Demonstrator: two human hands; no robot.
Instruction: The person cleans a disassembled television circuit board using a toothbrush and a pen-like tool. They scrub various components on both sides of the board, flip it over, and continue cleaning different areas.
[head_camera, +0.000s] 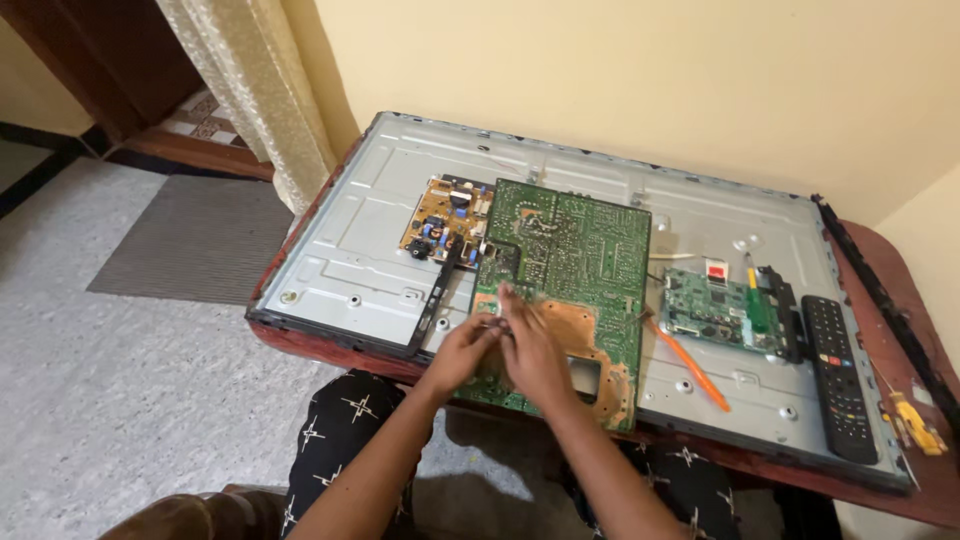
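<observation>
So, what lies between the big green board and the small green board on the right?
In the head view, an orange tool lies on the bare metal panel there.

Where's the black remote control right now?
In the head view, the black remote control lies on the right end of the grey metal panel, just right of the small green circuit board, far from both hands.
</observation>
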